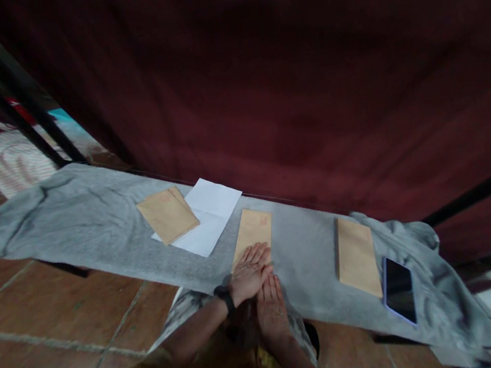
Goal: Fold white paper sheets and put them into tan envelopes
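Brown paper makes up the envelope (pixel 255 226) that lies on the grey cloth (pixel 307 255) in front of the person, its far end bare and marked with faint red print. Across its near part rests the left hand (pixel 251 269), flat, fingers outstretched and gripping nothing, a dark band (pixel 225 300) at its wrist. Just below, the right hand (pixel 272 311) is also flat and holds nothing, its fingertips against the heel of the left; whether it touches the paper cannot be told. To the left, overlapping envelopes (pixel 168 215) lie partly on a creased white sheet (pixel 216 204). Well to the right sits a thick brown stack (pixel 356 258), with a phone (pixel 399 291) just beside it, dark screen upward. Beyond the cloth hangs a dark red curtain (pixel 262 112).
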`<state>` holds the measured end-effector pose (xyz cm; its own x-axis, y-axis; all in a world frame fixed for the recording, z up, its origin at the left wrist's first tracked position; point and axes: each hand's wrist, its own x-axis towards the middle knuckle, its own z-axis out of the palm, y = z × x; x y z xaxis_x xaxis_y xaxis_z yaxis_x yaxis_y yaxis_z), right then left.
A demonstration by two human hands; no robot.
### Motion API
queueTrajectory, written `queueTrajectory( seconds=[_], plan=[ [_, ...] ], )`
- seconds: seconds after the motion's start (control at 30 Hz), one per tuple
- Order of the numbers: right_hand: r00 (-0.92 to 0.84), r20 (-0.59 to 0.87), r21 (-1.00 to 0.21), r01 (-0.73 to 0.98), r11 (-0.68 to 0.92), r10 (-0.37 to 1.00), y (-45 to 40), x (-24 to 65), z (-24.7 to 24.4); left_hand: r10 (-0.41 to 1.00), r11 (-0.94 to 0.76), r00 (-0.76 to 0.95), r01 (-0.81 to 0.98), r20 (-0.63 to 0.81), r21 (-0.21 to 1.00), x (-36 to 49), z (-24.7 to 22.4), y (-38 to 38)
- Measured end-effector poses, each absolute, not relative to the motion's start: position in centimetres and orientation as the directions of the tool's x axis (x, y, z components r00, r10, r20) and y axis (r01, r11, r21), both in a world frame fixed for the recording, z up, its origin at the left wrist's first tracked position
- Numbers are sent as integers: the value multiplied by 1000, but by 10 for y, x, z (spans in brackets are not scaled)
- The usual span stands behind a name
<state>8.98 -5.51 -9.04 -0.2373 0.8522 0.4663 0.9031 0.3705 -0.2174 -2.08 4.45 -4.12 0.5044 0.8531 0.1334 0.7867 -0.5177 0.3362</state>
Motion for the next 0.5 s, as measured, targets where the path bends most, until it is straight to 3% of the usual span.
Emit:
queueTrajectory(
  seconds=[0.27, 0.5],
  plan=[
    [-259, 532, -169, 900, 401, 806, -57, 90, -65, 883, -465, 463, 836, 78, 293, 3, -33, 135],
    [-274, 477, -172, 902, 395, 835, -56, 92, -60, 899, -430, 435, 850, 58, 304, 2, -36, 133]
  ],
)
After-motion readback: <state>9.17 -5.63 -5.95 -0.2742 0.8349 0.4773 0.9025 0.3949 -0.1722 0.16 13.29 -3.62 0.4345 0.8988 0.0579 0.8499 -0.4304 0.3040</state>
